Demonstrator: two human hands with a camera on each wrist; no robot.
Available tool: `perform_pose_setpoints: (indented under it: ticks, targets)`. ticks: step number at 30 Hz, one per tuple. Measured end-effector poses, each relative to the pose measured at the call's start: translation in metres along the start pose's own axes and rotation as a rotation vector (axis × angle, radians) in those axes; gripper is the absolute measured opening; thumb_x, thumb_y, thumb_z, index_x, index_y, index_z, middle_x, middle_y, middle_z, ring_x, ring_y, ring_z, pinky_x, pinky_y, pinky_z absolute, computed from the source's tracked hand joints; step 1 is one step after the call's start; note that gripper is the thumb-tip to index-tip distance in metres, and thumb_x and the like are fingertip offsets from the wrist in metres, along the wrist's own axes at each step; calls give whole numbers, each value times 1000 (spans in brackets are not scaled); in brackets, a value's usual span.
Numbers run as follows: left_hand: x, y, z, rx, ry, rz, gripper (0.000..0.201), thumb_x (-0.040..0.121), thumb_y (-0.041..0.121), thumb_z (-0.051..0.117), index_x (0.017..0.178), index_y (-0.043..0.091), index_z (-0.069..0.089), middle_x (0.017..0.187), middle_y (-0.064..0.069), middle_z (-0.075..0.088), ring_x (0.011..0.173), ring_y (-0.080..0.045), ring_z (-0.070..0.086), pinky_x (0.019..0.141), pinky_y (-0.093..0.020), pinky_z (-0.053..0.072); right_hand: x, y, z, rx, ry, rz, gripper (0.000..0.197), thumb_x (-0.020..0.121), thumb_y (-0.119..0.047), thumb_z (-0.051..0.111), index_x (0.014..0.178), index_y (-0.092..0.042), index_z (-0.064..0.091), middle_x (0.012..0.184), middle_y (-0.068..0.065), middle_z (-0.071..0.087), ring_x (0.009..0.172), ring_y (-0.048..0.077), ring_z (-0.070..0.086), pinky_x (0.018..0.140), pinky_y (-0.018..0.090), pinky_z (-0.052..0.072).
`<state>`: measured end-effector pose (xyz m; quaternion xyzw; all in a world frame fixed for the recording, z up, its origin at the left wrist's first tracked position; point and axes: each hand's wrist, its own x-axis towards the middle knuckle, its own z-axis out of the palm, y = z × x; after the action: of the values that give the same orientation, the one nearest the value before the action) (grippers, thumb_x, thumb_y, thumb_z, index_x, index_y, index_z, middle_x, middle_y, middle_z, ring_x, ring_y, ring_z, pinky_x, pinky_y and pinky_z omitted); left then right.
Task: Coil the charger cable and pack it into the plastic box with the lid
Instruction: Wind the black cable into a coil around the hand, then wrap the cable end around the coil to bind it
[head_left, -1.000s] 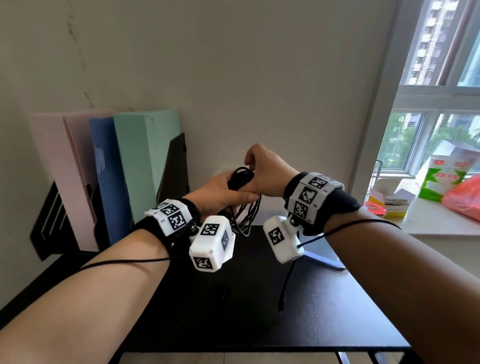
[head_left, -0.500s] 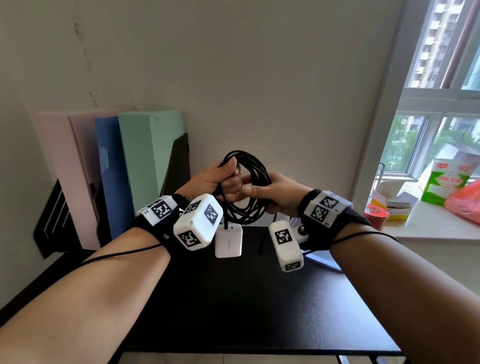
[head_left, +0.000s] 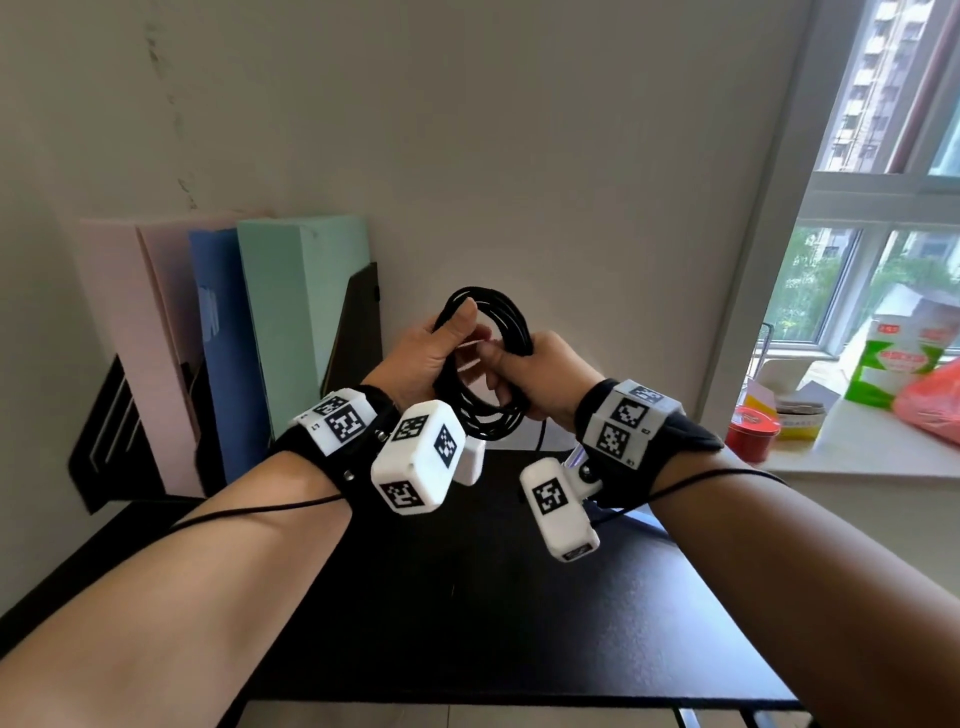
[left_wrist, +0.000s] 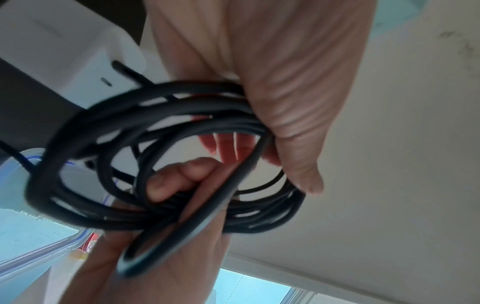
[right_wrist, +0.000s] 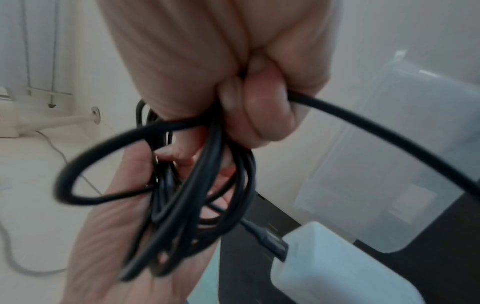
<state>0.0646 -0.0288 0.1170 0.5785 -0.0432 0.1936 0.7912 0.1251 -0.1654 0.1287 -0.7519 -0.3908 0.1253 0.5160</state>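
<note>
Both hands hold the black charger cable (head_left: 491, 421) up as a coil of several loops above the black table (head_left: 467, 623). My left hand (head_left: 447, 348) grips the coil's left side, thumb on its top. My right hand (head_left: 540, 369) pinches the right side, fingers curled round the strands (right_wrist: 207, 185). The white charger brick (head_left: 471, 463) hangs from the coil, half hidden behind the left wrist camera; it shows plainly in the wrist views (left_wrist: 64, 51) (right_wrist: 337, 267). The translucent plastic box (right_wrist: 389, 164) stands on the table under my right wrist, with only an edge (head_left: 647, 519) showing from the head.
Pink, blue and green folders (head_left: 291, 322) stand in a black rack at the back left against the wall. On the windowsill at the right are a red tin (head_left: 750, 434), a green-and-white carton (head_left: 898, 353) and a red bag (head_left: 935, 410).
The coil went from hanging narrow under my right hand to standing upright as a round ring between both hands. My left thumb now sits on top, and the brick swings behind the wrist camera.
</note>
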Motion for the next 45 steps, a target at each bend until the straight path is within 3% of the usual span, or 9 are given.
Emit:
perform_pose_setpoints:
  ticks: [4,12,18,22,26,31,35,38,45]
  targets:
    - [-10,-3,-10,-10,-102,-67,26,72,21,70,93,7,62,77,-4,69,74,-16,64,67,-26,56,3,1,-4,-25,61,-5,39,91,-40,53,60,-16,57,41,-5,51,37,13,36,35,19,27]
    - [-16,-25,-22,108,-103,-153,105,16,85,65,95,15,64,86,-1,70,86,-14,66,84,-28,51,3,-4,-13,-45,78,-16,39,91,-36,54,60,-14,57,41,-4,50,35,12,34,35,19,26]
    - [-32,-30,-31,359,-24,-213,25,95,25,45,84,10,62,73,-2,63,81,-17,59,81,-22,50,5,-14,-23,-19,129,-21,39,92,-36,53,60,-14,56,42,-5,50,31,9,32,35,18,23]
    - [-27,-21,-26,216,131,-157,28,98,20,41,79,13,60,63,1,66,66,-16,65,76,-32,51,2,-6,-19,-34,120,36,37,91,-36,53,63,-13,57,47,-1,51,35,12,32,37,20,24]
    - [-22,-14,-12,114,203,-88,26,100,25,32,88,20,54,93,-4,70,86,-24,67,66,-34,54,1,2,-9,-126,98,115,37,91,-36,53,63,-12,56,49,0,52,37,13,34,35,19,25]
    - [-21,-18,7,35,265,-60,20,101,29,31,91,21,47,94,-11,68,81,-25,70,80,-43,53,0,4,2,-109,134,178,38,92,-34,51,61,-12,55,48,-1,53,29,9,34,33,17,25]
    - [-16,-25,10,-26,264,-199,112,60,90,33,145,17,25,115,-13,69,98,-25,71,78,-44,57,-2,4,9,-60,178,179,39,92,-29,50,54,-20,56,47,-4,49,22,3,35,28,13,23]
    - [-16,-29,14,-51,219,-212,148,24,93,53,146,17,16,125,-14,64,110,-29,65,84,-50,55,-2,3,9,-84,212,180,43,91,-31,51,50,-23,54,48,-4,49,23,3,37,29,14,26]
    - [-20,-24,23,266,255,-90,50,72,34,76,105,5,53,106,-13,61,86,-21,63,75,-31,56,3,-1,17,-333,167,134,29,93,-21,45,67,-15,56,64,-1,55,66,18,52,54,25,39]
